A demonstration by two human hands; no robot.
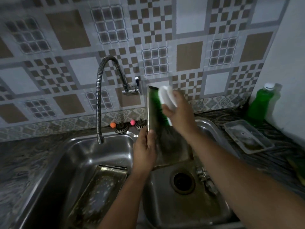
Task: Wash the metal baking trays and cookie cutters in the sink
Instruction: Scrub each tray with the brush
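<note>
Both forearms reach forward from the lower edge of the view over a double steel sink (79, 146). The left hand (145, 151) is raised above the divider between the basins, palm turned toward the tray (171, 142) it steadies, thumb laid along the tray's left rim and the other fingers curled behind that edge, so it grips the tray. The tray stands tilted up, its lower edge on or near the divider and its top edge leaning toward the tiled wall (66, 30). The right arm crosses in from the right, wrist bent, and the right hand (179, 111) closes its fingers round the white back of a brush (165, 103), whose green bristles are pressed against the tray's inner face near its top. A second tray (99, 192), spotted with residue, lies slanted in the left basin under the flexible tap (100, 96). Small metal pieces, probably cutters (206, 179), lie blurred at the right of the drain in the right basin. On the counter to the right are a clear plastic box (247, 138) and a bottle (260, 104) of green liquid with a white cap; no label or writing can be read anywhere. Two strainer plugs (121, 127) with orange and pink knobs sit behind the sink.
</note>
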